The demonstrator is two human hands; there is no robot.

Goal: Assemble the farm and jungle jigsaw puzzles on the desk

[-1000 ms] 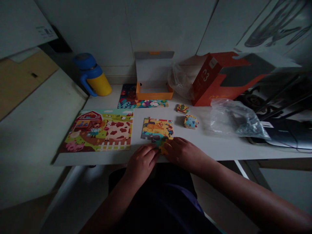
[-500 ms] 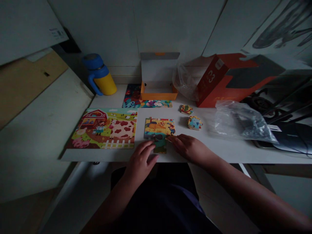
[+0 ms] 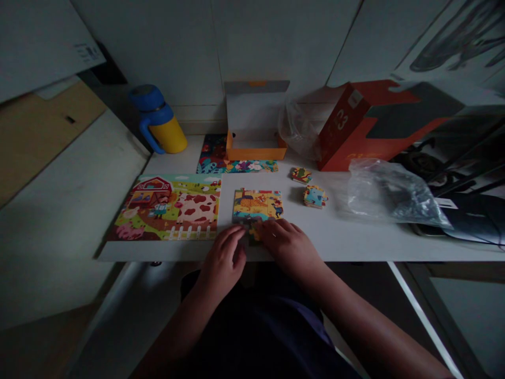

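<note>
A partly joined jigsaw puzzle (image 3: 258, 202) with yellow and teal animal pictures lies on the white table. My right hand (image 3: 292, 245) is over its lower edge, with fingertips closed on a small puzzle piece (image 3: 254, 230) that shows yellow; the fingers partly hide it. At the lower left corner of the puzzle is my left hand (image 3: 224, 258), its fingertips by the edge and its thumb apart from the fingers. Right of the puzzle sit a stack of puzzle pieces (image 3: 314, 197) with a blue picture on top and a smaller stack (image 3: 301, 175).
A farm picture (image 3: 169, 208) with a cow lies at left. Behind stand a blue and yellow flask (image 3: 161, 123), an open orange box (image 3: 256, 152) on a dark colourful picture (image 3: 209, 155), and a large red box (image 3: 355, 126). Clear plastic bags (image 3: 390, 195) lie at right.
My right hand has moved left, over the puzzle's lower edge, bringing the puzzle piece with it. My left hand has drawn slightly left. The view has shifted a little.
</note>
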